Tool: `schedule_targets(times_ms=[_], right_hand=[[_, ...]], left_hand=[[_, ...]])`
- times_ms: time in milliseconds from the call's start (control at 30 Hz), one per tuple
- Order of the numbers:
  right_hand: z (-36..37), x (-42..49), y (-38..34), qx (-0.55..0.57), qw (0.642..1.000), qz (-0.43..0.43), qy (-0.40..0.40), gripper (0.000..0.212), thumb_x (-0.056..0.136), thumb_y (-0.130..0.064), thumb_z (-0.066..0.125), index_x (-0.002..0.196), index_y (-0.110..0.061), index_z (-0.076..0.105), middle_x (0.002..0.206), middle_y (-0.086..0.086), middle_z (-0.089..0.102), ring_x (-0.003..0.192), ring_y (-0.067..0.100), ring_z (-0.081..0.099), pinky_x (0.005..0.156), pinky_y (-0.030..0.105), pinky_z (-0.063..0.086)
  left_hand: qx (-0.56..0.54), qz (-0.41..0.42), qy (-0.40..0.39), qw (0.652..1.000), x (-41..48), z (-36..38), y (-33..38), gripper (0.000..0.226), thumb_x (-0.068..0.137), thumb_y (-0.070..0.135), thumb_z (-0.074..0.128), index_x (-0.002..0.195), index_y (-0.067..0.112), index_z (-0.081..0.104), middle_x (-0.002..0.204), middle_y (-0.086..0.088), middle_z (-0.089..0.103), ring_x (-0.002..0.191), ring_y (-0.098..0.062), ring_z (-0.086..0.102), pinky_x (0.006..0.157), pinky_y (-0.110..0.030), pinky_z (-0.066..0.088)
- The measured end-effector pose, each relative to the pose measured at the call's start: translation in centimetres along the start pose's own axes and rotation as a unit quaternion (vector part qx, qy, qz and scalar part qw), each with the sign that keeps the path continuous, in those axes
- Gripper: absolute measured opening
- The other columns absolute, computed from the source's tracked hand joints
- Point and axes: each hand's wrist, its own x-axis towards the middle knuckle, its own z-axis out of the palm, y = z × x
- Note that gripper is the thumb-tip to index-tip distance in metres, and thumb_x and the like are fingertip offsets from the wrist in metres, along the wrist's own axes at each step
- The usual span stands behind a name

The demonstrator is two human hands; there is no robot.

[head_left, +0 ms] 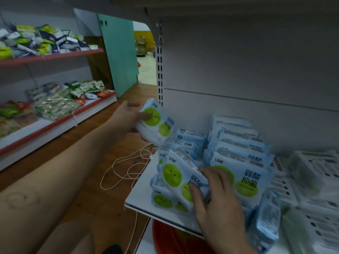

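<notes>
— What is my left hand doing?
— You're stretching that arm forward. Your left hand [128,118] is gripping a pack [157,125], thumb across its green circle, and holding it tilted in the air just past the shelf's [143,197] left edge.
— And my right?
— Your right hand [218,197] is curling over a second pack [174,178] and gripping it as it is leaning near the shelf's front left corner.

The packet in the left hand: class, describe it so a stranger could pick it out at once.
Find the white shelf stacked with blue-and-white packets bearing green circles. Above its left end, the left hand holds one such packet. Alone among them, it is lifted clear of the shelf.
</notes>
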Motion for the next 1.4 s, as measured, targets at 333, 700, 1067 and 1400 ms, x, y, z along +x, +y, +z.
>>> schedule_targets(times_ms=[333,700,1067,1400], right_hand=[[0.3,-0.1,0.1,0.012,0.999,0.008,0.036,0.035,0.081,-0.039,0.054,0.113,-0.025,0.053,0.113,-0.008,0.051,0.093,0.005,0.052,0.078,0.012,0.04],[0.7,0.6,1.0,0.004,1.0,0.021,0.012,0.035,0.084,-0.039,0.053,0.116,-0.025,0.05,0.113,-0.008,0.049,0.094,0.003,0.051,0.084,0.002,0.033],[0.9,0.7,0.5,-0.014,0.999,0.012,0.033,0.036,0.082,-0.038,0.054,0.115,-0.024,0.051,0.113,-0.008,0.049,0.09,0.006,0.052,0.076,0.014,0.041],[-0.6,2.0,-0.9,0.007,0.999,-0.016,0.038,0.028,0.083,-0.035,0.058,0.111,-0.032,0.056,0.114,-0.01,0.054,0.096,0.0,0.053,0.086,0.003,0.039]], left_hand=[[0.072,0.109,-0.096,0.987,4.3,5.7,-3.4,0.034,0.074,0.004,0.078,0.105,0.015,0.066,0.093,0.002,0.073,0.087,-0.012,0.07,0.074,-0.026,0.058],[0.154,0.13,-0.201,0.959,7.5,4.6,-5.6,0.042,0.076,-0.01,0.071,0.11,0.012,0.062,0.102,0.001,0.069,0.091,-0.006,0.067,0.067,-0.014,0.054],[0.229,-0.029,-0.297,0.926,7.1,6.9,-4.7,0.023,0.093,0.033,0.059,0.112,0.02,0.062,0.114,-0.006,0.067,0.103,-0.023,0.065,0.092,-0.046,0.053],[0.429,-0.06,-0.184,0.882,7.5,10.5,-5.6,0.049,0.083,0.061,0.063,0.074,0.013,0.055,0.071,0.001,0.06,0.061,-0.01,0.057,0.053,-0.023,0.041]])
